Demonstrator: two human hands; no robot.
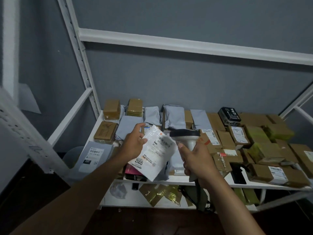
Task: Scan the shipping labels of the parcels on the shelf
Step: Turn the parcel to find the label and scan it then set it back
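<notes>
My left hand (133, 143) holds a white plastic mailer (153, 154) above the shelf, tilted, with its printed shipping label facing me and "2005" on a sticker near its lower end. My right hand (194, 160) grips the handle of a white barcode scanner (186, 135), whose dark-topped head sits just right of the mailer's upper corner and points left toward the label. Under both hands the white shelf (211, 183) is packed with parcels.
Brown cardboard boxes (264, 150) fill the shelf's right side and grey poly bags (172, 117) line the back. A grey bag labelled 231 (94, 156) lies front left. A white upright post (25, 131) stands near left. A lower shelf holds gold-wrapped packages (160, 195).
</notes>
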